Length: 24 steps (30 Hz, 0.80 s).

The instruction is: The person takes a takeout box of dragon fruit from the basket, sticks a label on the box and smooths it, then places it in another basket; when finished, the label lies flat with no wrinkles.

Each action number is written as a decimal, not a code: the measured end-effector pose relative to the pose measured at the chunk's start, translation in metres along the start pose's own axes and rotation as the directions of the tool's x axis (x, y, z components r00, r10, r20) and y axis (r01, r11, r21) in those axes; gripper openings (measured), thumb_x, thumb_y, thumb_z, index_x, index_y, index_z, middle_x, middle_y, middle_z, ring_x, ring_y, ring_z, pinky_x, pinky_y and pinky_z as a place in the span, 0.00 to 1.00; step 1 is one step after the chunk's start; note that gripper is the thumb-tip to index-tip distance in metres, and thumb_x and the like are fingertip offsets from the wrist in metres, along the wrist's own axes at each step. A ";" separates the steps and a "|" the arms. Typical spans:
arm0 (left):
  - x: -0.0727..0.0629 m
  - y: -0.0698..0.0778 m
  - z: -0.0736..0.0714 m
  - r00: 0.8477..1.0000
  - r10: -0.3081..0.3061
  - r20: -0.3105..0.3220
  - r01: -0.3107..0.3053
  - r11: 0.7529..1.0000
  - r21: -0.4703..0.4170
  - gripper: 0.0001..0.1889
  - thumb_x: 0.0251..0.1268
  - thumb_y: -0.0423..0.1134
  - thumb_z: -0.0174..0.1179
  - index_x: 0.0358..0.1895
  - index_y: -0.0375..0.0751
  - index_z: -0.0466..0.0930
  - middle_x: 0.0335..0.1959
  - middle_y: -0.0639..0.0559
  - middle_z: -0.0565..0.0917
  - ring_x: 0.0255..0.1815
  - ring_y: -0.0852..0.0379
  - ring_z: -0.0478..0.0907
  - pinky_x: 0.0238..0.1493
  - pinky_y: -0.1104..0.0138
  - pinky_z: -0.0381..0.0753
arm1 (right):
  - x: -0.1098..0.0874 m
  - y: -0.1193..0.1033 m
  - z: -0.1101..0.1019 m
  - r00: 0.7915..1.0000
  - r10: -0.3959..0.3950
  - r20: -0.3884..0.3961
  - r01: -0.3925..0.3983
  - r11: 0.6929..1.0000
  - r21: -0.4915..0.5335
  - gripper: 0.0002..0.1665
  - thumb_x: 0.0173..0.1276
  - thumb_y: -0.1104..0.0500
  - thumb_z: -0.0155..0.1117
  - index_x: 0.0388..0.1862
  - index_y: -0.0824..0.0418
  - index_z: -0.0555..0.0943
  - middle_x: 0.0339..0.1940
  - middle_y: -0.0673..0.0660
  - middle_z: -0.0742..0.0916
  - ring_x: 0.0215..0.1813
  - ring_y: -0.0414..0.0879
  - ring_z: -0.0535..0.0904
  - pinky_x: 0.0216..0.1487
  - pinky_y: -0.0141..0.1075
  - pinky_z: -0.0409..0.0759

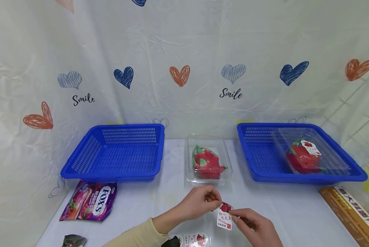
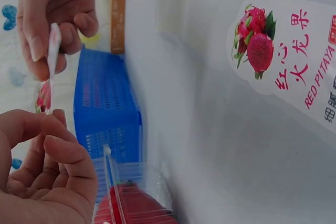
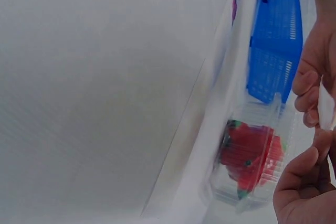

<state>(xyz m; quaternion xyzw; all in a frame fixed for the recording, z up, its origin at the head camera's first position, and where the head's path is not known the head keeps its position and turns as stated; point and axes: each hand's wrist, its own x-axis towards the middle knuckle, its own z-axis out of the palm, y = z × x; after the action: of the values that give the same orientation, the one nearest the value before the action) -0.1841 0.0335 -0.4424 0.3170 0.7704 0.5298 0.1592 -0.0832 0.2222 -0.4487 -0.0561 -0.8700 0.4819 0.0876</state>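
Note:
Both hands meet above the front of the table and pinch one small label sticker [image 1: 224, 220] with a dragon fruit picture and red characters. My left hand [image 1: 201, 203] grips its upper edge, while the right hand [image 1: 254, 224] holds its right side between thumb and forefinger. In the left wrist view the sticker [image 2: 53, 51] appears nearly edge-on. Just beyond the hands is a clear plastic box [image 1: 224, 147] with a red dragon fruit [image 1: 207, 161] inside; no label shows on it. More printed labels [image 1: 198, 240] lie below the hands, partly cut off by the frame.
At the right, a blue basket [image 1: 252, 171] holds another boxed dragon fruit [image 1: 303, 157] bearing a label. Another blue basket [image 1: 110, 176] is at the left, with a purple candy bag [image 1: 90, 201] before it. A dark packet [image 1: 74, 240] and a long brown box [image 1: 351, 216] lie near the edges.

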 end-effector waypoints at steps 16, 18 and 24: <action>-0.002 0.001 -0.018 0.985 0.169 0.033 -0.167 0.984 -0.062 0.10 0.74 0.43 0.55 0.52 0.49 0.78 0.44 0.55 0.82 0.29 0.65 0.79 0.29 0.71 0.77 | 0.025 -0.014 -0.014 0.996 0.087 0.029 -0.089 0.994 0.067 0.17 0.68 0.48 0.65 0.49 0.56 0.84 0.41 0.51 0.86 0.38 0.43 0.82 0.39 0.31 0.80; -0.003 0.003 -0.018 0.979 0.199 0.041 -0.196 0.978 -0.067 0.09 0.74 0.43 0.55 0.51 0.49 0.79 0.44 0.55 0.81 0.30 0.66 0.79 0.31 0.71 0.78 | 0.028 -0.015 -0.016 0.991 0.125 0.042 -0.129 0.986 0.103 0.21 0.68 0.46 0.65 0.51 0.57 0.83 0.42 0.52 0.86 0.39 0.44 0.81 0.40 0.32 0.80; -0.001 0.005 -0.019 0.982 0.190 0.006 -0.190 0.981 -0.048 0.09 0.73 0.44 0.57 0.50 0.51 0.81 0.42 0.58 0.81 0.29 0.66 0.78 0.31 0.71 0.79 | 0.034 -0.022 -0.016 0.986 0.158 0.060 -0.166 0.973 0.164 0.25 0.66 0.43 0.66 0.54 0.58 0.82 0.47 0.52 0.85 0.41 0.44 0.81 0.42 0.33 0.80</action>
<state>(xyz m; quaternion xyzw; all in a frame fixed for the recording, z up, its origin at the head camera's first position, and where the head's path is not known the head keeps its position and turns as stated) -0.1926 0.0201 -0.4310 0.3881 0.7231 0.5588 0.1194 -0.1137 0.2302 -0.4186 -0.1080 -0.8206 0.5602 0.0323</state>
